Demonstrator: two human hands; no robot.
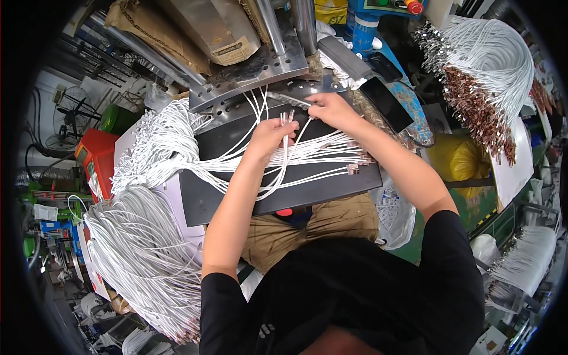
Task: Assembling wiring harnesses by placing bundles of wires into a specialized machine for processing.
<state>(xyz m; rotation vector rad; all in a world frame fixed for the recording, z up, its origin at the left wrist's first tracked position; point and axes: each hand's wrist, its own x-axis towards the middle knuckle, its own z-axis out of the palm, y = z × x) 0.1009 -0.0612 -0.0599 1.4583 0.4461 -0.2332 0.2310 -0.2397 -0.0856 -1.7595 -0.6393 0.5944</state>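
My left hand (269, 137) is closed around several white cables, whose small metal-tipped connector ends (286, 117) stick up past the fingers. To its right and slightly farther off, my right hand (332, 112) grips one end of a slim grey metal bar (289, 98); its exact kind is unclear. Other cables run up beneath the machine's steel plate (254, 83). Across my lap lies a black board (236, 205) carrying more white cables (319, 151), with coppery connectors (354, 169) at their right ends.
Bundled white cables (160, 139) and a larger grey-white bundle (142, 254) lie at the left. A dark phone (386, 104) rests right of my right hand. Another cable bundle (491, 65) sits at the far right. Steel columns (305, 35) rise ahead. A clear plastic bag (396, 213) hangs beside my lap.
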